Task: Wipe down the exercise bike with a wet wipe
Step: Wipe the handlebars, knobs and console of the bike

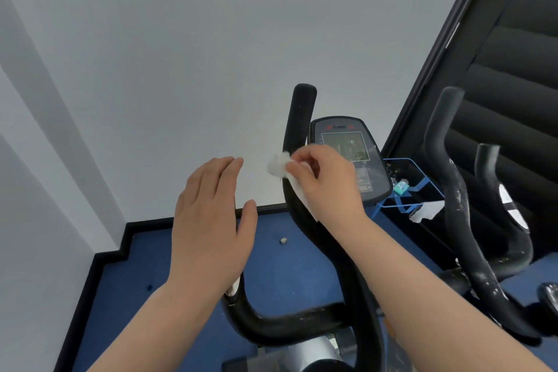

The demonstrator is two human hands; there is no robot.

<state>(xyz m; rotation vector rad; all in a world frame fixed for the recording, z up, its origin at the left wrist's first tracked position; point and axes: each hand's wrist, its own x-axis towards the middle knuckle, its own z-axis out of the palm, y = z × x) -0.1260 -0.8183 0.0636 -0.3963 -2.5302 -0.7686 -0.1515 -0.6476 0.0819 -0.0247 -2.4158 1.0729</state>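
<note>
The right hand [324, 178] has its fingertips [297, 157] pinched on a crumpled white wet wipe [279, 167], whose bunched end sticks out to the left of the fingers while a flatter tail hangs down under the palm against the black handlebar [297, 118]. The left hand [208, 220] holds nothing: its fingers are straight and together, the thumb apart, and it hovers just left of the bar without touching it.

The wipe looks thin, limp and damp, so it will probably fold and ball up unless spread flat under the fingers; wrapping it round the bar and sliding along would likely clean better than dabbing with a pinch. The bar seems padded and slightly soft, rigidly fixed, and safe to squeeze firmly. Behind it to the right stands the console [347, 157], whose screen probably wants lighter pressure. Farther right are a blue wire holder [401, 205] and a second bike's scuffed bars [459, 190].
</note>
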